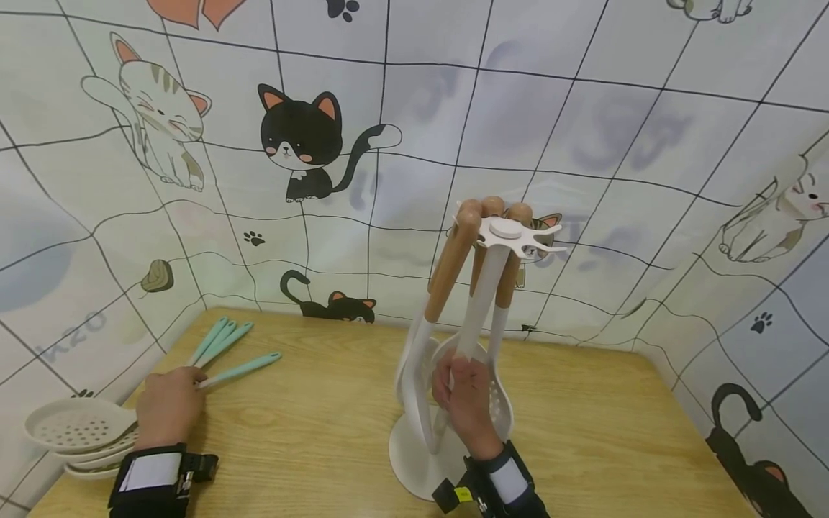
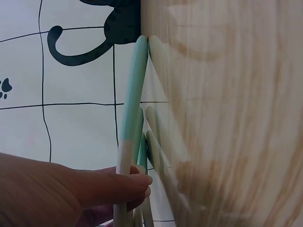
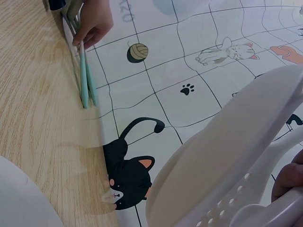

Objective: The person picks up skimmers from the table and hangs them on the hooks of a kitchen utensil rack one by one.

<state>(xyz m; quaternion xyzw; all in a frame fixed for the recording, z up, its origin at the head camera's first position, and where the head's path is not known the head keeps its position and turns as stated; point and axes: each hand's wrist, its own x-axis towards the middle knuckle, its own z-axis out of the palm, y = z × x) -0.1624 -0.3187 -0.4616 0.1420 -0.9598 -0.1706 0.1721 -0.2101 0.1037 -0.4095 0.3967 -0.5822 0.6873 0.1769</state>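
Note:
At the table's left end, my left hand [image 1: 170, 406] pinches the pale handle of a slotted spoon [image 1: 241, 369] with a mint-green end, between thumb and fingers. More mint-ended handles [image 1: 223, 344] lie beside it, and their pale perforated heads [image 1: 80, 426] are stacked left of the wrist. In the left wrist view, the pinched handle [image 2: 135, 90] is nearest the camera. My right hand [image 1: 469, 403] grips the white pole of a utensil stand [image 1: 486, 295]. Wooden-handled utensils [image 1: 453, 266] hang from its top around the pole. The right wrist view shows a large pale utensil head [image 3: 222, 151] close up.
The stand's round white base [image 1: 411, 460] is on the wood-grain table [image 1: 311, 432]. A cat-patterned cloth backdrop [image 1: 421, 144] rises along the table's back and both sides. Unused hook arms [image 1: 547, 241] stick out on the right of the stand's top.

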